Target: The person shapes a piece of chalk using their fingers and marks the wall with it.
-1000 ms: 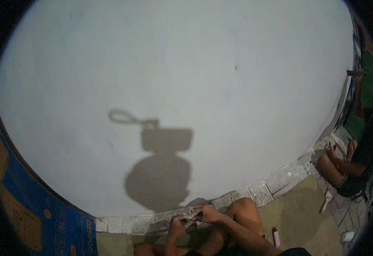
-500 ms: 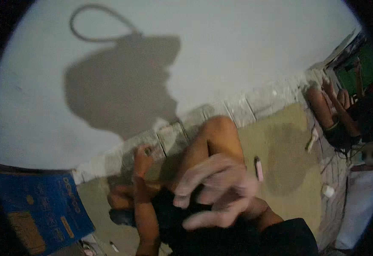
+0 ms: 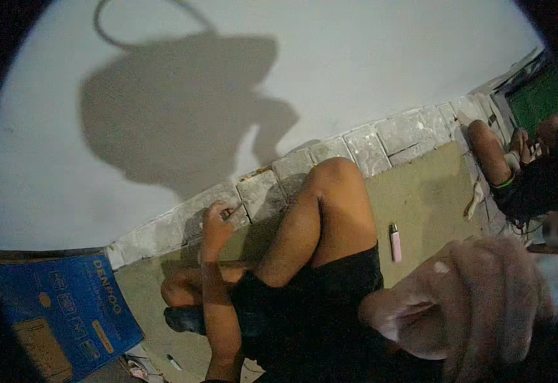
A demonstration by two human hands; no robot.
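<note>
My left hand (image 3: 218, 226) is out past my folded leg, low above the pale tiles along the wall. Its fingers are bent together, and a small thin thing shows at the fingertips, too dim to name. Large and close to the camera at lower right is my right hand (image 3: 464, 306), with its fingers curled in toward the thumb. Whatever it may hold is hidden. Beyond it, a pink stick-shaped thing (image 3: 396, 247) with a dark top lies on the yellowish mat (image 3: 422, 191), beside my raised knee (image 3: 336, 182).
A white wall (image 3: 368, 57) carries a large head-shaped shadow. At lower left is a blue printed cardboard box (image 3: 68, 306). A small pen-like thing (image 3: 174, 362) lies near it. Another person (image 3: 534, 172) sits at the far right, in front of a green panel (image 3: 537, 96).
My right hand has moved from the middle to the lower right, its spread fingers now curled. My left hand has barely moved. The other person's raised arm has come down.
</note>
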